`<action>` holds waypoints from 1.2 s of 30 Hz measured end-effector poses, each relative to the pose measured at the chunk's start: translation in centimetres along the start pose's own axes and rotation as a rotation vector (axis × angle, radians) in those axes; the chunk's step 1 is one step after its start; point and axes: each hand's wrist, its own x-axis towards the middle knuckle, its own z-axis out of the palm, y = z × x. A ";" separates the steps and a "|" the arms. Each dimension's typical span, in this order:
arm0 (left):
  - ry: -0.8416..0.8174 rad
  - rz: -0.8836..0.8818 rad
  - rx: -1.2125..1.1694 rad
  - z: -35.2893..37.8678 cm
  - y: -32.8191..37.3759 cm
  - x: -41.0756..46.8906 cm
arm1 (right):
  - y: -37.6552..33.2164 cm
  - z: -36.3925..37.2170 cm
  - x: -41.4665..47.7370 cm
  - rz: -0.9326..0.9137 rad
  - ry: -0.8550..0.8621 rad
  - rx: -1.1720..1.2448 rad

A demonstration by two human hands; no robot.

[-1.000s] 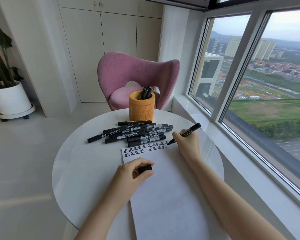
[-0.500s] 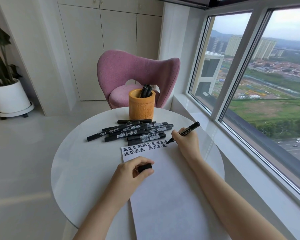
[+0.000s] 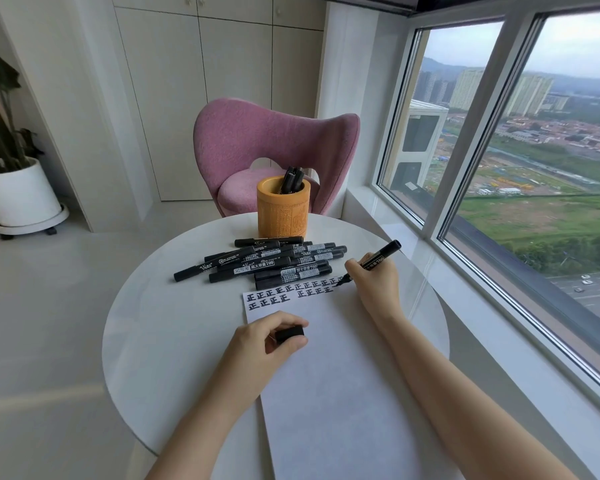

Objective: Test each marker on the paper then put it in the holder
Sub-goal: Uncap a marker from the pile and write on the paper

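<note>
My right hand grips an uncapped black marker, its tip touching the top right of the white paper beside two rows of black written marks. My left hand rests on the paper's left edge and pinches the marker's black cap. A pile of several capped black markers lies just beyond the paper. Behind the pile stands the orange cylindrical holder, with a few black markers sticking out of it.
The round white table carries everything. A pink armchair stands right behind the table. A large window runs along the right. A white plant pot on a wheeled base sits on the floor at far left.
The marker tip has shifted slightly along the top row of marks. My left hand stays in place with the cap.
</note>
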 end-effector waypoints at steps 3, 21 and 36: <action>0.001 -0.002 0.001 0.0 0.0 0.0 | 0.0 -0.1 0.0 0.011 0.003 0.009; 0.001 0.001 -0.012 0.0 0.0 0.0 | -0.1 -0.2 -0.2 0.000 -0.031 -0.005; -0.005 -0.003 -0.020 0.0 -0.1 0.0 | 0.1 -0.1 -0.1 -0.008 -0.010 -0.004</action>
